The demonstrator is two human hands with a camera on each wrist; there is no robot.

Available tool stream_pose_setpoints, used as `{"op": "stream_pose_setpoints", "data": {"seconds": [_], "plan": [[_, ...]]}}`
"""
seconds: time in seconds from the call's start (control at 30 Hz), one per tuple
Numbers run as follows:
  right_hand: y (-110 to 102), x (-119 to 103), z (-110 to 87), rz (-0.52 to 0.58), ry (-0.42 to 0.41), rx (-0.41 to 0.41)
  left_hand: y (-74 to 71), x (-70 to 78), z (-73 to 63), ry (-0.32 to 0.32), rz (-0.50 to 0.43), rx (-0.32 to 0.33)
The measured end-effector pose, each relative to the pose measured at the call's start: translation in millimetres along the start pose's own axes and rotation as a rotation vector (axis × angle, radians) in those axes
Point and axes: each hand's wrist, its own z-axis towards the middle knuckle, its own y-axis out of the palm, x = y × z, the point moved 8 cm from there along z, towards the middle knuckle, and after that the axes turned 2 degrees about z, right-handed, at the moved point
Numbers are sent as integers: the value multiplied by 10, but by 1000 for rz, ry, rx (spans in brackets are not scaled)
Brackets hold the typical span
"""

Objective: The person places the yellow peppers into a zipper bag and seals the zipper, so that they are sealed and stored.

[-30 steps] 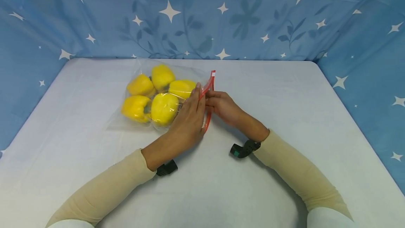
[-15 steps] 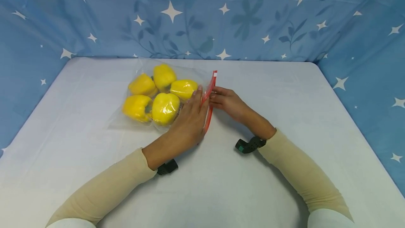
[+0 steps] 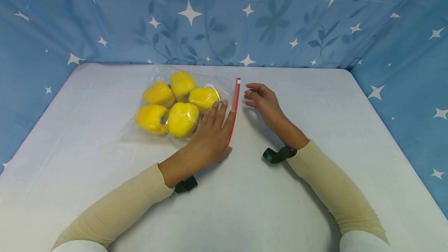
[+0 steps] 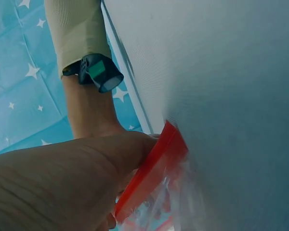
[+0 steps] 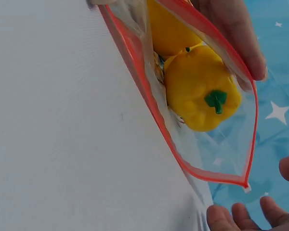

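A clear zip bag (image 3: 224, 79) with a red-edged mouth (image 3: 237, 94) lies on the table, several yellow bell peppers (image 3: 182, 119) inside. My left hand (image 3: 210, 135) rests on the bag beside its mouth, fingers straight. In the right wrist view the mouth gapes, showing a bell pepper (image 5: 202, 86) with a green stem, and fingers of my left hand (image 5: 238, 33) lie along one red edge. Just right of the mouth, my right hand (image 3: 264, 104) is raised with loosely bent fingers and holds nothing. Its fingertips (image 5: 219, 217) stand near the white zip end (image 5: 247, 187).
The white table (image 3: 315, 100) reaches back to a blue curtain (image 3: 224, 18) with white stars. Dark wrist cameras are strapped at both sleeves, one of them the right wrist camera (image 3: 278, 155). The bag's far end lies close to the table's back edge.
My right hand has let go of the red edge and moved right and slightly away from me. The left hand's fingers have spread and shifted slightly right on the bag; the peppers have hardly moved.
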Motion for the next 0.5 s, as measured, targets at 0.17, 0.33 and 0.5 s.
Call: {"op": "stream_pose_setpoints", "data": {"seconds": [0.17, 0.33, 0.5], "plan": [[77, 132, 111, 146, 113, -37, 43, 7, -15, 15, 73, -45], [159, 218, 160, 141, 196, -71, 76, 22, -14, 22, 101, -105], [202, 220, 225, 126, 188, -40, 58, 42, -4, 33, 111, -116]]}}
